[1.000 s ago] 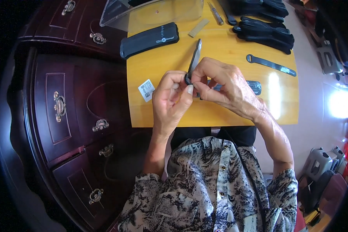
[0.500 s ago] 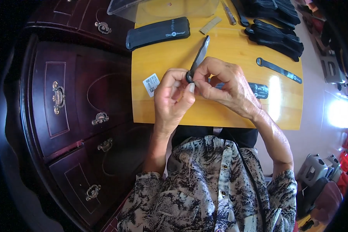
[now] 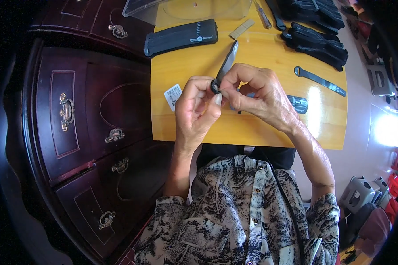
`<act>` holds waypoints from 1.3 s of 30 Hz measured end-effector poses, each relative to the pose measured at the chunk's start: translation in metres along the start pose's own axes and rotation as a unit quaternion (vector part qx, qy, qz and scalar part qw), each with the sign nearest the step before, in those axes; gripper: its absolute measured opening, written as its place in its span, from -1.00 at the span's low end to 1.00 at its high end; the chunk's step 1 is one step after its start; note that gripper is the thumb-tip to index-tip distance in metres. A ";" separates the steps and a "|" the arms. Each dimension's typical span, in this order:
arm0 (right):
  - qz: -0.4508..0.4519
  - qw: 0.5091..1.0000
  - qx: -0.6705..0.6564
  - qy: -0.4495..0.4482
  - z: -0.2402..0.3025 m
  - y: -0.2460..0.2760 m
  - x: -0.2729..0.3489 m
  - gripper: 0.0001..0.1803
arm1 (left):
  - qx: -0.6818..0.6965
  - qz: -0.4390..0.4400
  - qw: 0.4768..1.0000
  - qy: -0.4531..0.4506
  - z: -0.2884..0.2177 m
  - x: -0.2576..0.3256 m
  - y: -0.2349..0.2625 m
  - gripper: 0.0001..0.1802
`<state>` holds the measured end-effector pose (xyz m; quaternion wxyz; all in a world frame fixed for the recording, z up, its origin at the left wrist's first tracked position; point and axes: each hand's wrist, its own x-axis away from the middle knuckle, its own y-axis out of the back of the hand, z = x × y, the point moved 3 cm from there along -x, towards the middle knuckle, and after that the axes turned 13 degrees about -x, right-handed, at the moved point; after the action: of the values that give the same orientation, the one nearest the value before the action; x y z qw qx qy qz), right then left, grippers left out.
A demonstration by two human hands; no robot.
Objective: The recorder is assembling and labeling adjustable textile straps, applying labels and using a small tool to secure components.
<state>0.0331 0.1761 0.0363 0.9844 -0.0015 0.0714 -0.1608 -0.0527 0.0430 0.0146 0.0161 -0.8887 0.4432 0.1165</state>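
A black strap (image 3: pixel 227 62) with a round loop end is held up over the yellow table, its flat tail pointing away from me. My left hand (image 3: pixel 193 108) is closed, pinching the strap beside its loop between thumb and fingers. From the other side, the thumb and forefinger of my right hand (image 3: pixel 261 95) close on the same end. Partly behind my right hand lies a dark strap piece with pale print (image 3: pixel 298 104). Farther right, a single black loop-ended strap (image 3: pixel 320 81) lies flat. A white printed label (image 3: pixel 173 94) is left of my left hand.
On the yellow tabletop (image 3: pixel 194 128) a flat black strap stack (image 3: pixel 177 39) lies at the far left, near a clear plastic bin (image 3: pixel 163 12). A tan strip (image 3: pixel 242 29), a screwdriver-like tool (image 3: pixel 264 17) and black strap bundles (image 3: pixel 316 46) lie at the back. Dark drawers (image 3: pixel 66 145) stand left.
Both hands and the strap have shifted very slightly left. My right fingers have moved a little at the loop, and the grip on the strap stays.
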 end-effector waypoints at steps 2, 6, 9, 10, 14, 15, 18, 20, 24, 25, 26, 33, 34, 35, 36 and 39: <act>-0.018 0.999 0.023 0.020 -0.001 -0.001 0.001 -0.85 | -0.022 0.002 1.000 0.002 0.001 -0.001 -0.001 -0.79; -0.023 0.998 0.029 0.049 -0.004 -0.006 0.000 -0.85 | -0.078 -0.021 0.997 -0.003 0.008 -0.002 0.000 -0.77; -0.049 0.994 0.049 0.081 -0.008 -0.007 -0.001 -0.84 | -0.094 -0.037 0.995 -0.002 0.012 -0.002 -0.001 -0.77; -0.053 0.993 0.057 0.087 -0.010 -0.007 -0.002 -0.85 | -0.108 -0.042 0.993 0.007 0.013 -0.003 0.000 -0.77; -0.053 0.994 0.051 0.077 -0.013 -0.008 -0.007 -0.85 | -0.100 -0.060 0.993 -0.002 0.014 -0.003 0.001 -0.78; -0.052 0.994 0.052 0.077 -0.014 -0.008 -0.007 -0.85 | -0.101 -0.060 0.993 0.002 0.014 -0.003 0.001 -0.78; -0.051 0.995 0.045 0.071 -0.015 -0.007 -0.008 -0.85 | -0.066 -0.059 0.996 0.016 0.014 -0.002 0.001 -0.80; -0.050 0.995 0.042 0.069 -0.014 -0.007 -0.008 -0.85 | -0.030 -0.057 0.998 0.025 0.014 -0.001 0.002 -0.81; -0.044 0.997 0.028 0.059 -0.014 -0.005 -0.008 -0.86 | 0.040 -0.031 0.997 0.053 0.014 -0.002 0.004 -0.82; -0.043 0.997 0.032 0.060 -0.015 -0.005 -0.008 -0.86 | 0.035 -0.027 0.998 0.050 0.015 -0.003 0.004 -0.81; -0.041 0.997 0.036 0.061 -0.015 -0.004 -0.008 -0.86 | 0.035 -0.027 0.998 0.050 0.015 -0.003 0.004 -0.81; -0.042 0.998 0.043 0.029 -0.015 -0.005 -0.009 -0.86 | -0.039 -0.032 0.999 0.020 0.022 -0.001 0.005 -0.81; -0.033 0.998 0.049 0.016 -0.014 -0.006 -0.010 -0.86 | -0.037 -0.039 0.998 0.030 0.023 -0.001 0.006 -0.80; -0.024 0.998 0.056 0.003 -0.013 -0.007 -0.010 -0.87 | -0.037 -0.040 0.998 0.030 0.024 0.000 0.006 -0.80; -0.024 0.998 0.057 0.004 -0.013 -0.007 -0.010 -0.87 | 0.005 -0.054 0.997 0.057 0.028 0.000 0.005 -0.81; -0.023 0.997 0.048 0.052 -0.013 -0.002 -0.010 -0.87 | 0.102 -0.061 0.988 0.098 0.029 -0.001 0.003 -0.82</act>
<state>0.0216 0.1775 0.0251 0.9743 0.0530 0.1150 -0.1865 -0.0614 0.0455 -0.0132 0.0706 -0.9150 0.3968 -0.0182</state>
